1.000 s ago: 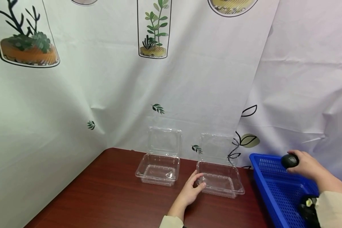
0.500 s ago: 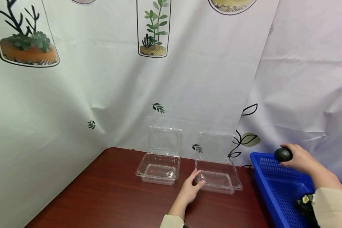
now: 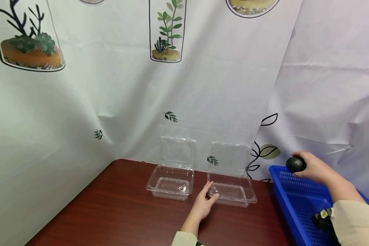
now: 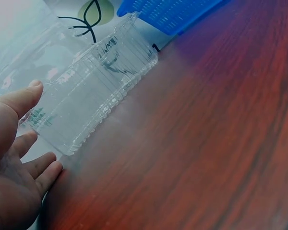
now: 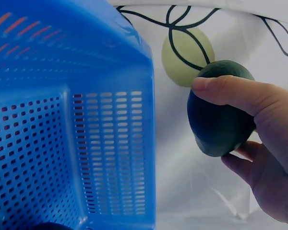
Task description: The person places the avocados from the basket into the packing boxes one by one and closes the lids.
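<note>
In the head view, my right hand [image 3: 315, 168] holds a dark green avocado [image 3: 296, 164] above the far left rim of the blue basket [image 3: 284, 201]. The right wrist view shows my thumb on top of the avocado [image 5: 221, 115] and fingers beneath it. My left hand [image 3: 202, 204] grips the near left corner of the right-hand clear plastic container [image 3: 233, 193], thumb and fingers spread around that corner. Its lid [image 3: 229, 157] stands raised against the backdrop. To the left, a second clear container [image 3: 172, 184] sits on the table with its lid up too.
Dark objects [image 3: 321, 222], one with a pale yellow spot, lie in the basket, partly hidden by my right sleeve. The reddish-brown table [image 3: 117, 212] extends to the left and front. A white printed cloth [image 3: 126, 85] hangs close behind the containers.
My right hand has carried the avocado leftward and up from over the basket toward its far left rim. The right-hand container has slid a little left with my left hand.
</note>
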`<state>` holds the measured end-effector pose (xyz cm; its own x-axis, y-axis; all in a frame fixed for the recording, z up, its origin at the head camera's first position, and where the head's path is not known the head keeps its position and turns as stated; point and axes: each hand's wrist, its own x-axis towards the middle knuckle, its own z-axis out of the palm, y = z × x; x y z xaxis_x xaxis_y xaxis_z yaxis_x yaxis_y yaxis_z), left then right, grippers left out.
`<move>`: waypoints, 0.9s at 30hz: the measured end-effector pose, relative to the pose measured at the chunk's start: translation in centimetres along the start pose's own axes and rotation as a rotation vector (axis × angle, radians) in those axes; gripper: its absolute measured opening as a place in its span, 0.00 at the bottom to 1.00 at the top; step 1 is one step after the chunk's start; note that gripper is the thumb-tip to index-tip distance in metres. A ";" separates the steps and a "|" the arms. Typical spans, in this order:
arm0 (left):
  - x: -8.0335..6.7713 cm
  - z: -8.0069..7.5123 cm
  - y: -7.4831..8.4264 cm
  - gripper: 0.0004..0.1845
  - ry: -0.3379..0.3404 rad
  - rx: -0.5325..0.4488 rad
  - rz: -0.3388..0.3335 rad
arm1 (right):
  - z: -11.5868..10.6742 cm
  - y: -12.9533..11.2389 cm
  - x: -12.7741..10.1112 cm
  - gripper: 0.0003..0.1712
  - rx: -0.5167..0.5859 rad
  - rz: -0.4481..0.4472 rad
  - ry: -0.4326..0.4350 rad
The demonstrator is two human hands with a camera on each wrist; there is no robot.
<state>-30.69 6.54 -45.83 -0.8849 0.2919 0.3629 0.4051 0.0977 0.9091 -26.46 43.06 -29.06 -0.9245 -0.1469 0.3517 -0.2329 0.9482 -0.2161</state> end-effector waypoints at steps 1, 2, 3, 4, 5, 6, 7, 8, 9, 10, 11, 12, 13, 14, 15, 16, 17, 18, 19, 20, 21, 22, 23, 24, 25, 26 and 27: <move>0.0 0.0 0.0 0.28 0.000 -0.003 0.001 | 0.0 -0.1 0.1 0.42 0.001 -0.009 0.001; 0.0 0.0 0.0 0.28 0.001 -0.006 0.001 | 0.1 -0.2 0.1 0.42 0.002 -0.016 0.000; 0.0 0.0 0.0 0.27 0.001 -0.010 0.001 | 0.1 -0.4 0.2 0.42 0.003 -0.023 -0.002; 0.0 0.0 0.0 0.27 0.001 -0.009 0.003 | 0.1 -0.5 0.3 0.42 0.003 -0.027 -0.004; 0.0 0.0 0.0 0.27 0.002 -0.010 0.001 | 0.1 -0.7 0.3 0.42 0.001 -0.031 -0.006; 0.0 0.0 0.0 0.27 0.004 -0.011 -0.002 | 0.1 -0.8 0.4 0.42 -0.003 -0.034 -0.006; 0.0 0.0 0.0 0.27 0.006 -0.009 -0.004 | 0.1 -1.0 0.5 0.42 -0.002 -0.037 -0.006; 0.0 0.0 -0.1 0.27 0.007 -0.006 -0.004 | 0.1 -1.1 0.6 0.42 -0.003 -0.039 -0.007; 0.1 0.0 -0.1 0.27 0.009 -0.003 -0.005 | 0.1 -1.3 0.6 0.42 -0.002 -0.038 -0.010; 0.1 0.0 -0.1 0.27 0.010 -0.003 -0.007 | 0.1 -1.4 0.7 0.42 -0.003 -0.036 -0.016; 0.1 0.0 -0.1 0.26 0.010 -0.008 -0.008 | 0.1 -1.6 0.8 0.43 -0.001 -0.034 -0.019; 0.1 0.0 -0.1 0.26 0.010 -0.011 -0.008 | 0.1 -1.8 0.9 0.43 0.001 -0.032 -0.023; 0.1 0.0 -0.1 0.26 0.009 -0.015 -0.007 | 0.1 -1.9 1.0 0.43 0.005 -0.031 -0.025; 0.0 0.0 -0.1 0.26 0.009 -0.018 -0.006 | 0.1 -2.1 1.1 0.43 0.004 -0.031 -0.027; 0.0 0.0 -0.1 0.26 0.008 -0.027 -0.008 | 0.1 -2.2 1.2 0.43 0.006 -0.031 -0.028; 0.0 0.0 -0.1 0.26 0.008 -0.032 -0.009 | 0.1 -2.4 1.3 0.43 0.007 -0.035 -0.026; 0.0 0.1 0.0 0.26 0.008 -0.036 -0.009 | 0.2 -2.6 1.5 0.43 0.007 -0.038 -0.024; 0.0 0.1 0.0 0.26 0.008 -0.039 -0.009 | 0.2 -2.7 1.6 0.43 0.008 -0.041 -0.023; 0.0 0.1 0.0 0.26 0.008 -0.039 -0.009 | 0.2 -2.9 1.7 0.42 0.009 -0.042 -0.024; 0.0 0.0 0.0 0.26 0.007 -0.037 -0.010 | 0.3 -3.0 1.8 0.42 0.012 -0.042 -0.029; 0.0 0.0 0.0 0.27 0.006 -0.038 -0.013 | 0.3 -3.2 1.9 0.41 0.016 -0.042 -0.033; 0.1 0.0 0.0 0.27 0.005 -0.037 -0.015 | 0.4 -3.3 1.9 0.41 0.018 -0.044 -0.038; 0.1 0.0 0.0 0.27 0.005 -0.035 -0.016 | 0.4 -3.5 2.0 0.41 0.018 -0.045 -0.042; 0.1 0.0 0.0 0.27 0.004 -0.035 -0.016 | 0.4 -3.6 2.0 0.40 0.021 -0.048 -0.047; 0.0 0.0 0.0 0.27 0.004 -0.035 -0.019 | 0.5 -3.7 2.1 0.40 0.021 -0.053 -0.049; 0.0 0.0 0.0 0.27 0.005 -0.033 -0.018 | 0.5 -3.9 2.1 0.40 0.020 -0.059 -0.049; 0.0 0.0 0.0 0.27 0.006 -0.035 -0.019 | 0.5 -4.1 2.2 0.40 0.020 -0.063 -0.050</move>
<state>-30.69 6.52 -45.80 -0.8937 0.2846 0.3468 0.3801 0.0698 0.9223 -27.67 38.76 -27.89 -0.9216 -0.2204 0.3194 -0.2966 0.9308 -0.2135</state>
